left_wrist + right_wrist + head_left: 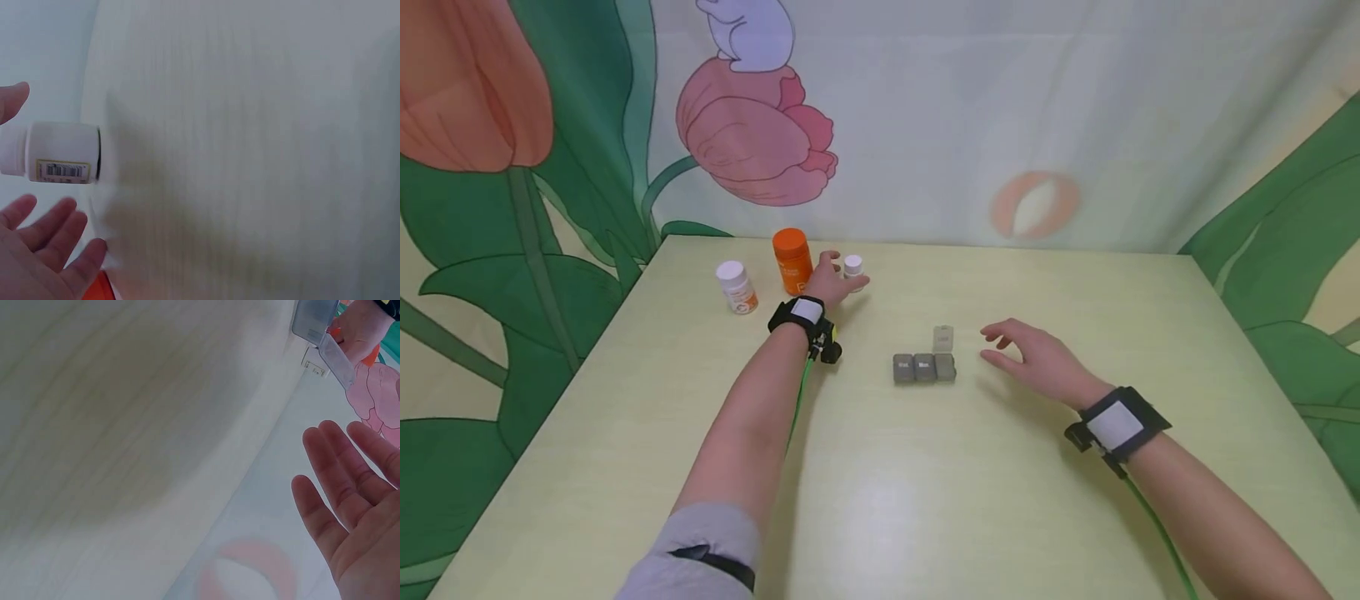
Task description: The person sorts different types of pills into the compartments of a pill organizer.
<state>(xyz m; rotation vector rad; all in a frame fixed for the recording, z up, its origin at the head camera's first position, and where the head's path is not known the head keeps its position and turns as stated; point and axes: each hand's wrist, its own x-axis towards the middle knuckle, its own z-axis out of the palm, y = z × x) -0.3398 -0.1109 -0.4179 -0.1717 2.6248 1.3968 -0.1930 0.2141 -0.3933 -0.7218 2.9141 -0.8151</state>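
Note:
My left hand point(833, 282) reaches around a small white bottle point(853, 266) at the back of the table. In the left wrist view the bottle point(62, 152) stands between the thumb and the spread fingers point(65, 240), with gaps visible on both sides. A barcode label shows on it. Right of the table's middle lies a small grey pill box point(924, 367) with several compartments; its rightmost lid point(943, 337) stands raised. My right hand point(1037, 358) hovers to the right of the box, fingers loosely bent and holding nothing. The right wrist view shows its fingers point(331, 469) apart from the box point(312, 322).
An orange bottle point(793, 262) stands just left of my left hand. Further left is a white bottle with an orange-and-white label point(737, 288). Behind the pale wooden table point(880, 500) hangs a printed curtain point(925, 125). Green cables point(1165, 533) run from both wrist cameras.

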